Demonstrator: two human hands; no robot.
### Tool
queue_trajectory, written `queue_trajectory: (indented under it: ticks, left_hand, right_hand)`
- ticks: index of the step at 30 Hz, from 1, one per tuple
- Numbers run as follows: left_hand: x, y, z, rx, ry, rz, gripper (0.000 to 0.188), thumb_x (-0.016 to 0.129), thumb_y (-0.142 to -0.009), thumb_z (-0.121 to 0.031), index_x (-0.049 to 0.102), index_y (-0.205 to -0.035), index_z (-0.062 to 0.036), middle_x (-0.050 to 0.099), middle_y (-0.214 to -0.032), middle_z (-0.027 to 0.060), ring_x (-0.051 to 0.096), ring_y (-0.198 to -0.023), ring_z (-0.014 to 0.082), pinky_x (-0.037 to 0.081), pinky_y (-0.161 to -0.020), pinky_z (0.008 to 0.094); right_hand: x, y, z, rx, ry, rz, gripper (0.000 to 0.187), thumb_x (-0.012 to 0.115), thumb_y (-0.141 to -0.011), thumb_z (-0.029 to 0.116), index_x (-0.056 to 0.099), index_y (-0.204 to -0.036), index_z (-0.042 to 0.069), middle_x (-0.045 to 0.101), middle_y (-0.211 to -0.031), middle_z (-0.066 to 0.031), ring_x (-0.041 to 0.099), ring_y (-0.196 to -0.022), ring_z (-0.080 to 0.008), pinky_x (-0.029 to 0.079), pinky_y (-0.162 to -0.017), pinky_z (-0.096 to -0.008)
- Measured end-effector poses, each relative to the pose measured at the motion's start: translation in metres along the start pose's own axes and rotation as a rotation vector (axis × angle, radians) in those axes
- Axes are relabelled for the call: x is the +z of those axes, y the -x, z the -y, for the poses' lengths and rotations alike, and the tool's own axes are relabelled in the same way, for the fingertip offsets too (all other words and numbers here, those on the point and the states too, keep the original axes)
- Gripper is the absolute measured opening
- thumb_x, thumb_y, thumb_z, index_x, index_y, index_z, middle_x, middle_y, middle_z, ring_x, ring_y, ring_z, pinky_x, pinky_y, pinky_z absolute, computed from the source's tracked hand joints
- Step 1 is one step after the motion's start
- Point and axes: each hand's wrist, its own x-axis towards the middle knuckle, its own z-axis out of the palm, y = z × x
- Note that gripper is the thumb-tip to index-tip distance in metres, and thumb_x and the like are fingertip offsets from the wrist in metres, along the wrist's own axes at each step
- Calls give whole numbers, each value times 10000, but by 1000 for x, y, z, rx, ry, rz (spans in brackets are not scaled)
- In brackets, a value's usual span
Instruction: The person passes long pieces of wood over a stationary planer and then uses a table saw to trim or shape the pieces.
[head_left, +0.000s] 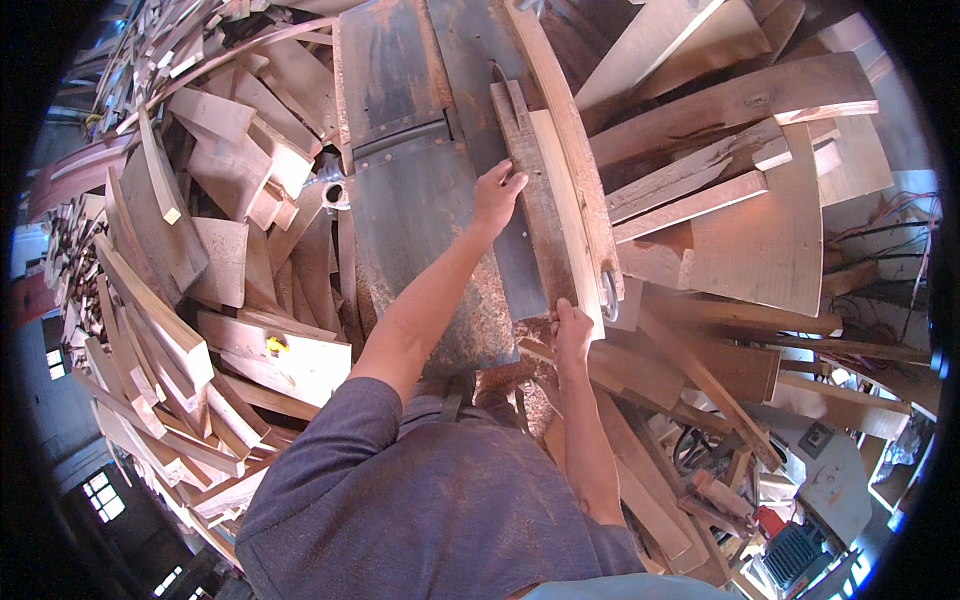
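Note:
A long brown wooden board (541, 215) lies lengthwise on the dark metal saw table (410, 220). Its far end is by a thin upright saw blade (499, 72), where a slot runs along the wood. My left hand (497, 195) presses its bent fingers and thumb on the board's left edge, about midway along. Closed round the near end at the table's front edge is my right hand (572, 330). A pale wooden strip (567, 215) runs along the board's right side, beside a curved wooden guide (575, 130).
Boards and offcuts (225, 150) are heaped left of the table. More planks (730, 110) lean and lie on the right. Sawdust (470, 270) covers part of the tabletop. At lower right stands a dark finned motor (793, 555) among scraps.

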Motion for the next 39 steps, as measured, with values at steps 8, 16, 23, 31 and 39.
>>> queue_trajectory:
  ticks: [8,16,23,31,39]
  left_hand:
    - [-3,-5,-11,-54,-11,-10,380,692,-964,-138,655,-1308,21,723,-1200,57,654,-1095,139,504,-949,296]
    - [-7,-20,5,-8,14,-11,317,672,-966,-144,685,-1239,17,740,-1124,37,657,-1030,123,503,-932,295]
    - [-3,-21,-11,11,5,-46,271,674,-961,-136,711,-1187,10,748,-1097,39,659,-1021,118,499,-926,295]
    - [-5,-34,-5,21,21,-23,273,679,-960,-140,714,-1190,4,751,-1091,34,661,-1027,121,499,-925,296]
    - [-4,-41,-1,84,-14,-158,243,665,-940,-193,715,-1101,-16,753,-922,114,686,-868,145,513,-788,334]
  right_hand:
    - [7,10,30,46,-5,23,396,632,-952,309,609,-685,17,502,-540,-7,429,-462,-83,307,-441,-289]
    - [16,-5,20,-4,17,3,383,648,-953,335,621,-729,25,486,-541,5,399,-395,-88,286,-345,-269]
    - [21,-12,24,-5,35,-23,397,648,-949,337,622,-730,8,476,-544,7,382,-387,-94,282,-345,-276]
    - [25,-23,21,-48,42,-12,402,646,-958,344,619,-740,7,478,-550,2,374,-382,-99,281,-346,-274]
    - [34,-17,42,-35,54,-10,420,643,-916,325,640,-689,-28,532,-567,-39,476,-526,-128,359,-488,-338]
